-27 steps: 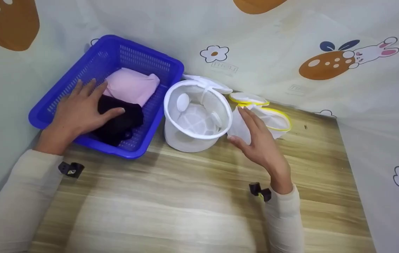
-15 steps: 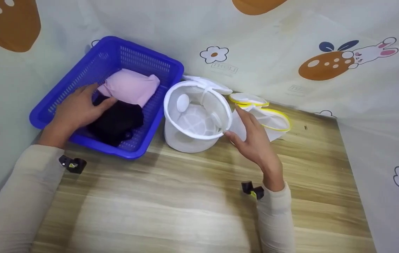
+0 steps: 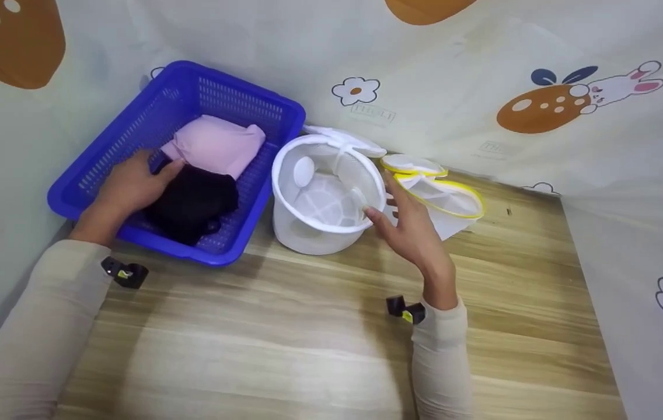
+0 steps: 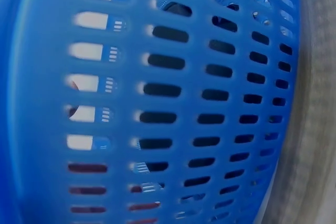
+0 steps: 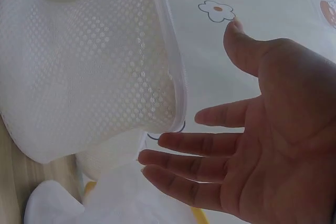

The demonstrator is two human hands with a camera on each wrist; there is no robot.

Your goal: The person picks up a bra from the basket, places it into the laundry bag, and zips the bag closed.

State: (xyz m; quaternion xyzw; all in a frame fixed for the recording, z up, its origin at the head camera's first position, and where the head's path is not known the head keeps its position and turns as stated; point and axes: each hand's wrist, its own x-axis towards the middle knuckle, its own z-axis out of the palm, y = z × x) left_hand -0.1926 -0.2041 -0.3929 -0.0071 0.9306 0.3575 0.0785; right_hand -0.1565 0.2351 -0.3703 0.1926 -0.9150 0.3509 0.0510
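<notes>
- Black cloth (image 3: pixel 197 201), one: crumpled in the near part of the blue slotted basket (image 3: pixel 229 254), overlapping the pink cloth's near edge.
- Pink cloth (image 3: pixel 215 143), one: behind the black piece; the high basket walls presumably keep both together.
- Left grip (image 3: pixel 128 189), a bare hand: over the basket's near left side, thumb on the black cloth's upper edge. Fingers partly hidden, so whether it pinches the fabric cannot be told; the left wrist view shows only slotted blue wall.
- White mesh basket (image 3: pixel 302 236), one: upright on the worktop (image 3: pixel 285 350), just right of the blue basket; mouth upward, seemingly held open by its padded hoop. Lid flap (image 3: pixel 355 143) folded back against the wall covering (image 3: pixel 454 76), probably to leave the opening free.
- Right grip (image 3: pixel 410 232), a bare hand: released, fingers extended, thumb spread, just beside the mesh rim; perhaps placed to steady it. Contact uncertain.
- Yellow-edged mesh bag (image 3: pixel 451 225), one: partly behind the right grip, slack, apparently too soft to stand firm.
- Lettering: letters "ice" on the wall covering in the right wrist view, word cut off; small boxed print in the head view, too faint to read. No brand legible on baskets or cloths.
</notes>
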